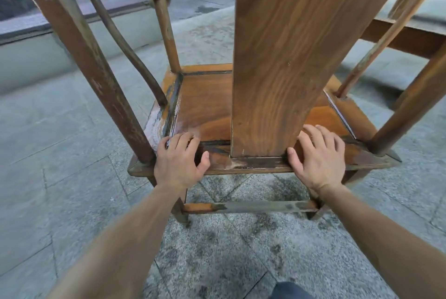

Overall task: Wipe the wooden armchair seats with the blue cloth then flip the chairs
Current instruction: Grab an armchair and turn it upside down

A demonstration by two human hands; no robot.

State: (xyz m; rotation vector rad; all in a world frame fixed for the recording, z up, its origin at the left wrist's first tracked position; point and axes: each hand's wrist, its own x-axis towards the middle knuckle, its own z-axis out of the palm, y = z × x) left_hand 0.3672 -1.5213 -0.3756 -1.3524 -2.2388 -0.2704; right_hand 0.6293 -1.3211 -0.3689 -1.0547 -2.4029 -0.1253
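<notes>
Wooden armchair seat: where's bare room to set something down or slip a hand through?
The orange-brown wooden seat panel is bare between the curved left arm support and the wide back splat. A narrower bare strip lies right of the splat. The rear rail is crowded: left hand and right hand flank the splat's base.

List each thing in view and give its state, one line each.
Armchair: upright on its legs, not flipped.
Seat: bare, glossy patch near its left rear corner.
Left hand: flat on the seat's back edge, left of the backrest, no cloth.
Right hand: flat on the back edge, right of the backrest, no cloth.
Pavement: dark blotches under the chair.
</notes>
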